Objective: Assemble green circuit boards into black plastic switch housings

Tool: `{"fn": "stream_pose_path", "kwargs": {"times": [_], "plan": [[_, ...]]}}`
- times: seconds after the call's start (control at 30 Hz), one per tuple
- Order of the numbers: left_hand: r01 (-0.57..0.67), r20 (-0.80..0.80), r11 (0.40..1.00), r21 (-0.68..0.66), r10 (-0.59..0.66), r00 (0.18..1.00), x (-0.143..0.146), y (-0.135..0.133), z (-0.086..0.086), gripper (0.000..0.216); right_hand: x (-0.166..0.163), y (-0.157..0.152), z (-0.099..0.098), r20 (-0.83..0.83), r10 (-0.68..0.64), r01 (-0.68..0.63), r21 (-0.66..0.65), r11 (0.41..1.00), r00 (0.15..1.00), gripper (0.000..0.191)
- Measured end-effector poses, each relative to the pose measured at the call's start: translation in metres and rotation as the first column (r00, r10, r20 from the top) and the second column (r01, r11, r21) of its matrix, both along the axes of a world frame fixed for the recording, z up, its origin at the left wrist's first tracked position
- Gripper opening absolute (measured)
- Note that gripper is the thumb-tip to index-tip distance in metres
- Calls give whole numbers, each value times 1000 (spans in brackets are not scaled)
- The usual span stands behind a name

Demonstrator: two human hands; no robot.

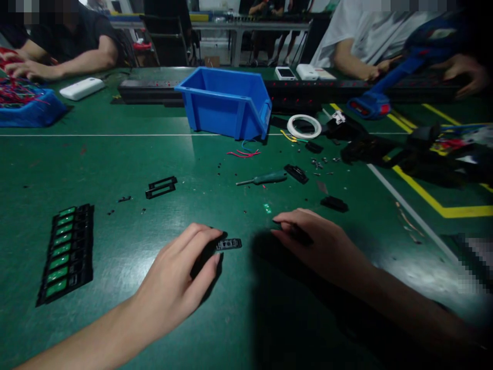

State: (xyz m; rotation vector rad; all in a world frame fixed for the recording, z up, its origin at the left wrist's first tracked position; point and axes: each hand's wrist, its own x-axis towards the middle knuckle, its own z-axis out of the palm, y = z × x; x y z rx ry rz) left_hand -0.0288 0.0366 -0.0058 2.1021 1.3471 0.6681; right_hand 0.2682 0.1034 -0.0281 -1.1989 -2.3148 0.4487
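Note:
My left hand [181,277] rests low on the green table [115,164], its fingers curled around a small black plastic part [228,244] whose end sticks out past the fingertips. My right hand [314,246] lies palm down just to the right, fingers bent over another dark piece [298,236] that is mostly hidden. A short gap separates the two hands.
A black tray of green switches [65,252] lies at the left, two black frames [160,187] beyond it. A screwdriver [264,179], loose black parts [334,204], a blue bin [227,103], a tape roll [304,126] and a blue power tool [389,77] sit farther back. Other people's arms work along the far edge.

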Motion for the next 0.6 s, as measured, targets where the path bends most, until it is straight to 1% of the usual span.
{"fn": "stream_pose_path", "kwargs": {"times": [0.03,0.1,0.17,0.33,0.57,0.6], "plan": [[0,-6,1000,0,0,1000,0,0,0,33,0,0,0,-1,21,-21,11,1000,1000,13],[2,-15,1000,2,-2,1000,0,0,0,34,2,1,0,5,67,-67,14,998,998,10],[6,-17,1000,2,-6,1000,0,0,0,34,4,2,1,-8,82,-82,2,997,997,10],[13,-23,1000,3,-13,1000,0,-1,0,33,7,1,1,-61,75,-76,-15,997,995,10],[33,-21,999,7,-33,999,1,0,1,31,8,4,4,-112,40,-52,-111,992,993,11],[34,-31,999,-8,-34,999,1,0,2,31,8,4,4,-118,40,-54,-118,992,992,11]]}}
